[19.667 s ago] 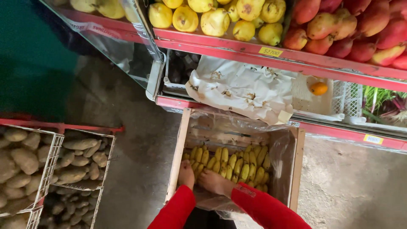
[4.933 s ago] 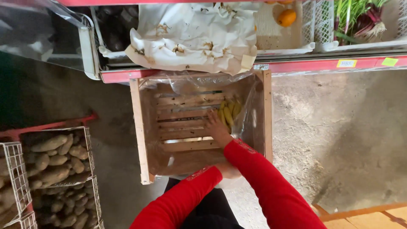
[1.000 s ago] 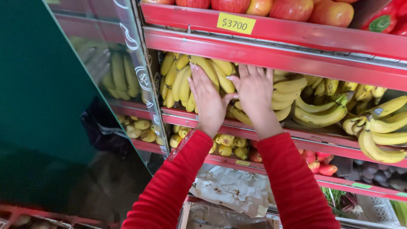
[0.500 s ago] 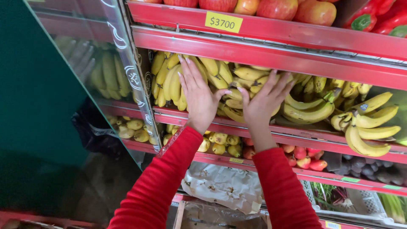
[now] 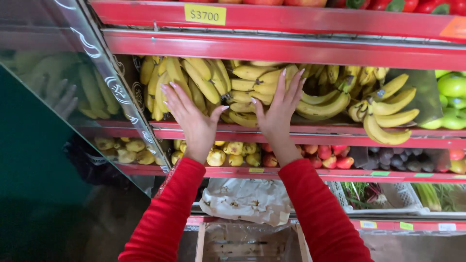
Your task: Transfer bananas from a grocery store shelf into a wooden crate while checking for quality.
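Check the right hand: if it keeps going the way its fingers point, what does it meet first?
The right hand already lies on the bananas; straight on, it likely meets more of that pile, though depth is unclear.

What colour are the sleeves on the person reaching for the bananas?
Bright red sleeves, seen in the head view.

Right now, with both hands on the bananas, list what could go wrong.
1. The bananas are heaped up to the red shelf lip; pressing with the left hand or right hand might push some over the edge.
2. The loose bunch at the right already hangs over that lip and could drop onto the fruit below.
3. Firm pressure with flat palms may bruise the ripe fruit.
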